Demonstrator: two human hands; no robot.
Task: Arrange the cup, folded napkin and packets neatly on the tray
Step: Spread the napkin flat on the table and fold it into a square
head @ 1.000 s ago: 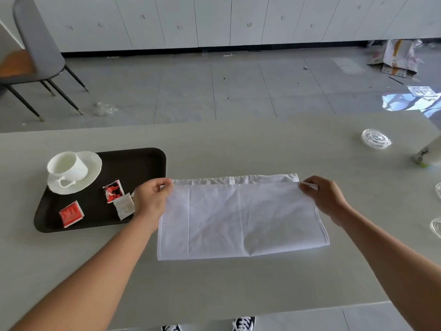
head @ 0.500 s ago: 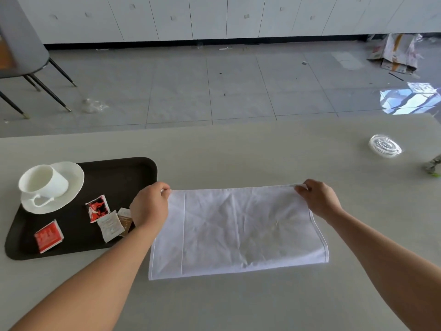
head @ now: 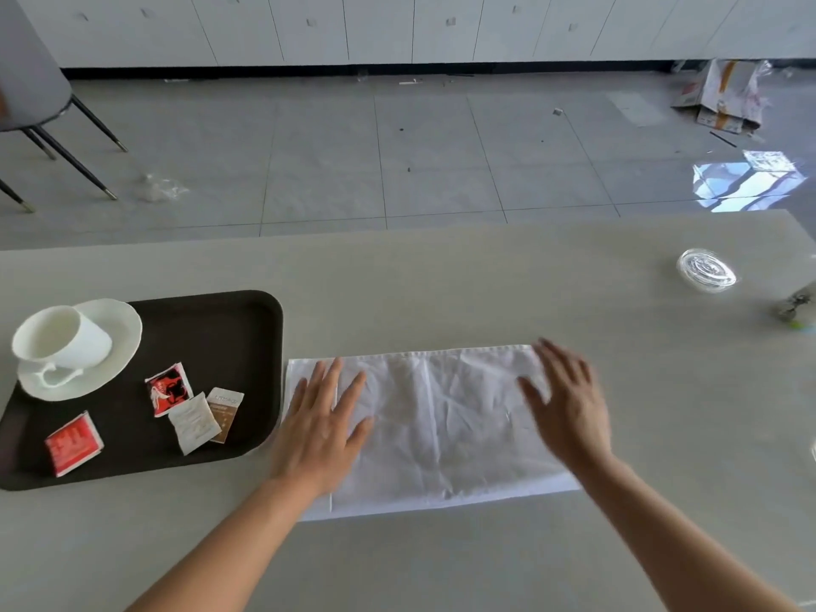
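Napkin point(head: 446, 426) flat on worktop point(head: 441, 293), just right of tray point(head: 212, 333). Left hand point(head: 322, 430) spread, palm pressing cloth. Right hand point(head: 567, 408) spread, blurred, contact unclear. Smooth outward, square edges before next fold. Cup point(head: 62, 340), packets point(head: 170, 389) on tray.
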